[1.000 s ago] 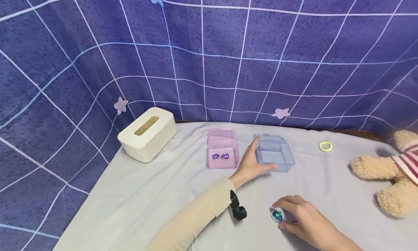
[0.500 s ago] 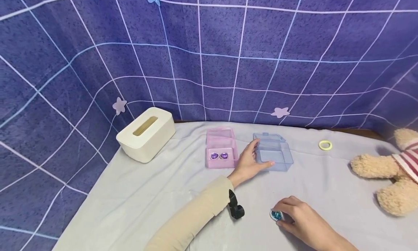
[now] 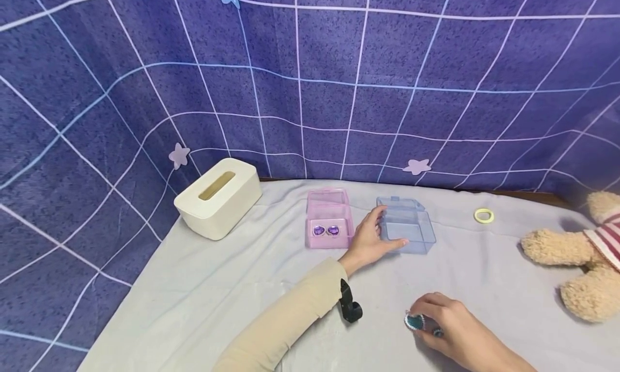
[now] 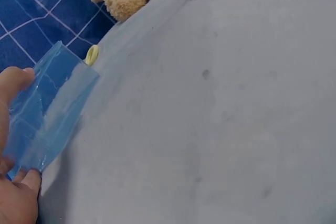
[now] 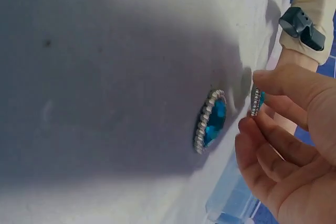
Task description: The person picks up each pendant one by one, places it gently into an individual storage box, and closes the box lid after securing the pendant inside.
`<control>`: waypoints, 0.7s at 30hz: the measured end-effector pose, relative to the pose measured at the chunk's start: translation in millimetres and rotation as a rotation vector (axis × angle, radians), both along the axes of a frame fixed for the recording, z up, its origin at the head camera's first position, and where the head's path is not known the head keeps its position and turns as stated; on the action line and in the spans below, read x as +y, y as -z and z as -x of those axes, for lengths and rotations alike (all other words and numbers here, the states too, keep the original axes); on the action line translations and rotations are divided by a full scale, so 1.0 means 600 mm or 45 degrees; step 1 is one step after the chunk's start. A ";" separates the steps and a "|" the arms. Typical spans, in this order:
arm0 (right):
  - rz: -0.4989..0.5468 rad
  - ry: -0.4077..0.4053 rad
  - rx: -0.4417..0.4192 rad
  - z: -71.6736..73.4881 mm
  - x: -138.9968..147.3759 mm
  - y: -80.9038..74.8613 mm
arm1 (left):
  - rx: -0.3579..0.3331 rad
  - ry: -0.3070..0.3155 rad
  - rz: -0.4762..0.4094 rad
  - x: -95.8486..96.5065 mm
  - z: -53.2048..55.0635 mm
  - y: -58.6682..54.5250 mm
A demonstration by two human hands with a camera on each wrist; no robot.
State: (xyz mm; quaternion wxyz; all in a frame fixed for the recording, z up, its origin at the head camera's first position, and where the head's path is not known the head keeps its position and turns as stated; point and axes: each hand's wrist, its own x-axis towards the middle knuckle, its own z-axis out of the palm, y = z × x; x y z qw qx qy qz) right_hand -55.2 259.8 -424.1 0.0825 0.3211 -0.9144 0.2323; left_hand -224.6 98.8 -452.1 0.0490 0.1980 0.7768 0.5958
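My left hand (image 3: 382, 231) grips the left side of an open clear blue box (image 3: 409, 226), thumb on the far wall and fingers on the near wall. The left wrist view shows the same blue box (image 4: 47, 108) held between thumb and fingers of that hand (image 4: 21, 127). Near the front of the cloth my right hand (image 3: 422, 323) pinches a small teal gem (image 5: 256, 102) between thumb and forefinger. A second teal gem with a silver rim (image 5: 210, 121) lies on the cloth just beside those fingers (image 5: 262, 140). An open pink box (image 3: 329, 221) holds two purple gems (image 3: 325, 231).
A cream tissue box (image 3: 218, 197) stands at the back left. A yellow ring (image 3: 483, 216) lies at the back right, and a teddy bear (image 3: 581, 253) sits at the right edge. A grey cloth (image 3: 218, 286) covers the table before a purple checked curtain (image 3: 310, 81).
My right hand has shifted slightly right and towards me, and its fingers have closed on one teal gem. The left hand stays on the blue box.
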 end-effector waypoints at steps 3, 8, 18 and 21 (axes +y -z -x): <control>0.004 -0.035 -0.112 -0.002 0.002 -0.003 | 0.032 -0.021 0.048 0.000 0.002 -0.001; 0.044 -0.078 0.004 -0.004 0.002 -0.006 | 0.052 -0.054 0.113 -0.002 0.001 -0.003; 0.146 0.030 0.336 0.015 0.013 -0.044 | 0.076 -0.045 0.098 0.001 0.001 -0.002; 0.159 0.083 0.356 0.032 0.019 -0.068 | 0.086 -0.044 0.094 0.001 0.001 0.000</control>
